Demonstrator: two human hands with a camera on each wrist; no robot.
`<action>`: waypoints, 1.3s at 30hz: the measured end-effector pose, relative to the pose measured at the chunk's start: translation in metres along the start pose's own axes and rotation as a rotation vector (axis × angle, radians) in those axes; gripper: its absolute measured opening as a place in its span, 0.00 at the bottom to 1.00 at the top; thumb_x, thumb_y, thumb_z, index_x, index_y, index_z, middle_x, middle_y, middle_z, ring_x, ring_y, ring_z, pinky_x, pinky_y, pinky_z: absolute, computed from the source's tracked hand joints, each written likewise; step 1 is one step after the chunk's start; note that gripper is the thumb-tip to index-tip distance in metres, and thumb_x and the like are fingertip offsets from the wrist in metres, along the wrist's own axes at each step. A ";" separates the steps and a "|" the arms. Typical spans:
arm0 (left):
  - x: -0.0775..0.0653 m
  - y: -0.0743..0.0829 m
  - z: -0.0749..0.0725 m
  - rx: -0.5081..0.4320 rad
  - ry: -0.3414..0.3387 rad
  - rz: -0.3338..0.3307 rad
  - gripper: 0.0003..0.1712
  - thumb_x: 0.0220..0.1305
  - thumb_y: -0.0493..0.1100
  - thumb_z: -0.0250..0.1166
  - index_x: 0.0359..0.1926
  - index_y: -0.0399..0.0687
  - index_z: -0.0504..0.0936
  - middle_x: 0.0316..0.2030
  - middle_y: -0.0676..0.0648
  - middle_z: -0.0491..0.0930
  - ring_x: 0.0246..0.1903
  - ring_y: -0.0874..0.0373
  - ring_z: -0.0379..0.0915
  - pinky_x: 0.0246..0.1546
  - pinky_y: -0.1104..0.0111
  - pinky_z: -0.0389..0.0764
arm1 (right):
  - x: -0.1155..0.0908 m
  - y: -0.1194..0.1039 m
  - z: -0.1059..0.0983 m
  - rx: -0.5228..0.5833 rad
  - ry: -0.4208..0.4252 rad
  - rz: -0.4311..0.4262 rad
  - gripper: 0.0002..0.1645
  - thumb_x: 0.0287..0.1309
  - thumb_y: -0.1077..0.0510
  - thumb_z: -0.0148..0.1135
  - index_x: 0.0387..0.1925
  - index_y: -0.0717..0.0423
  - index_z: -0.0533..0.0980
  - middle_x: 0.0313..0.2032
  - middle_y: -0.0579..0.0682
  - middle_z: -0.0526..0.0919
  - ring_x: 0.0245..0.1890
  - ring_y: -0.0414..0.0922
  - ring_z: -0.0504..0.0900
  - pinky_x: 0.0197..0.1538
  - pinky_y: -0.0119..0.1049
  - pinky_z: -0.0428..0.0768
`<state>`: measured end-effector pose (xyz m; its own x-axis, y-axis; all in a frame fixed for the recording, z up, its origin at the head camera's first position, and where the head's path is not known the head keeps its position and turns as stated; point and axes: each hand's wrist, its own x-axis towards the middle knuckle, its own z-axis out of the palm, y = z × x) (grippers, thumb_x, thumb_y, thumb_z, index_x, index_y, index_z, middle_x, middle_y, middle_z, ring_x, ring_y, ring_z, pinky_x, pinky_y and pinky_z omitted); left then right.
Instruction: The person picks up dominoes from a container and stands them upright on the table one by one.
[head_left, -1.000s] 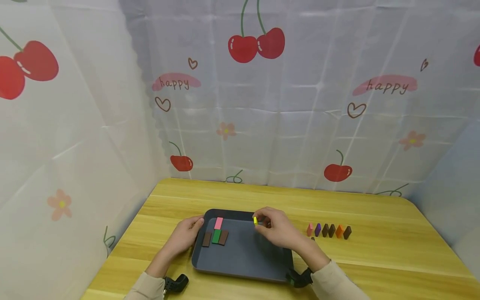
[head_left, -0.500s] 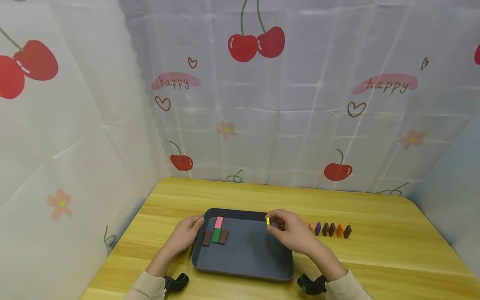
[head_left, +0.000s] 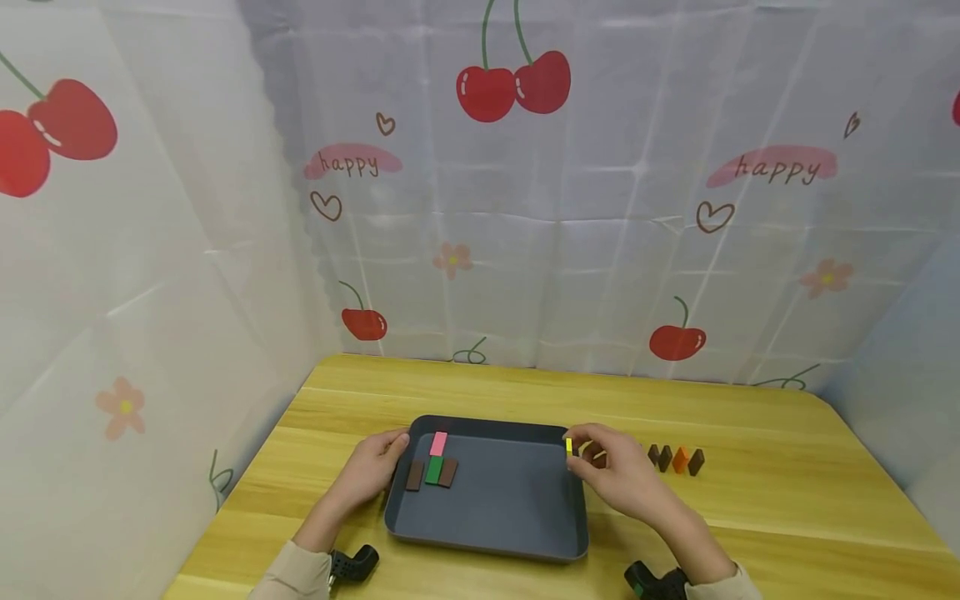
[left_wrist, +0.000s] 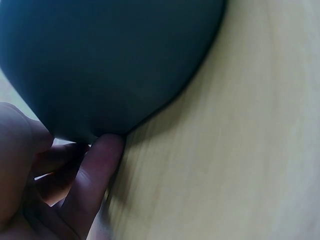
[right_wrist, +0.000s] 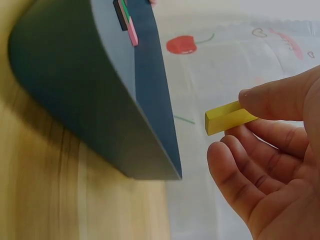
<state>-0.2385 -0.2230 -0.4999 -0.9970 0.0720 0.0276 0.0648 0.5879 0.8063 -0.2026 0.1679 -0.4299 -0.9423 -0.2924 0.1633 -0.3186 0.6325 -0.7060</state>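
My left hand grips the left rim of a dark grey rectangular tray, thumb over the edge. In the left wrist view the thumb presses on the tray's rim. Between thumb and fingers, my right hand pinches a yellow domino block, held up by the tray's right rim. On the left part of the tray lie a pink block, a green block and two brown blocks, one left of the green and one touching its right side.
Right of the tray several blocks stand upright in a row on the wooden table, among them an orange block and dark brown ones; my right hand hides part of the row. A patterned white cloth hangs behind the table.
My right hand has moved right with the yellow domino block, from above the tray to its right rim. It now hides the pink and purple standing blocks. The left hand stays put.
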 end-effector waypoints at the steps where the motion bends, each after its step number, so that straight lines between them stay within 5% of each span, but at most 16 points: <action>1: 0.000 0.000 0.000 -0.002 -0.001 -0.006 0.24 0.82 0.50 0.53 0.68 0.44 0.79 0.62 0.43 0.82 0.67 0.44 0.74 0.69 0.47 0.75 | -0.002 0.002 -0.001 -0.005 0.005 0.005 0.16 0.65 0.59 0.70 0.53 0.52 0.82 0.42 0.43 0.83 0.34 0.35 0.80 0.38 0.30 0.83; 23: 0.001 -0.002 0.002 -0.001 -0.009 0.011 0.24 0.82 0.50 0.52 0.68 0.43 0.79 0.63 0.43 0.82 0.68 0.44 0.74 0.69 0.47 0.75 | -0.035 0.040 -0.035 -0.015 0.120 0.083 0.16 0.65 0.60 0.69 0.54 0.55 0.81 0.32 0.47 0.81 0.31 0.36 0.76 0.33 0.30 0.79; 31: 0.001 -0.001 0.001 0.004 -0.010 0.001 0.25 0.82 0.50 0.52 0.69 0.43 0.78 0.64 0.42 0.81 0.68 0.43 0.73 0.70 0.46 0.74 | -0.041 0.055 -0.044 -0.047 0.111 0.189 0.17 0.68 0.59 0.67 0.57 0.55 0.80 0.37 0.47 0.82 0.35 0.37 0.78 0.38 0.30 0.82; 39: 0.001 -0.002 0.000 -0.003 -0.013 -0.002 0.25 0.82 0.50 0.52 0.68 0.43 0.78 0.63 0.42 0.81 0.68 0.43 0.73 0.70 0.46 0.74 | -0.048 0.069 -0.046 -0.047 0.097 0.207 0.19 0.67 0.59 0.68 0.58 0.57 0.80 0.47 0.54 0.84 0.38 0.39 0.82 0.39 0.32 0.84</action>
<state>-0.2398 -0.2236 -0.5014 -0.9965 0.0813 0.0188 0.0630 0.5860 0.8079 -0.1846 0.2586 -0.4549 -0.9927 -0.0845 0.0856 -0.1202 0.7050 -0.6989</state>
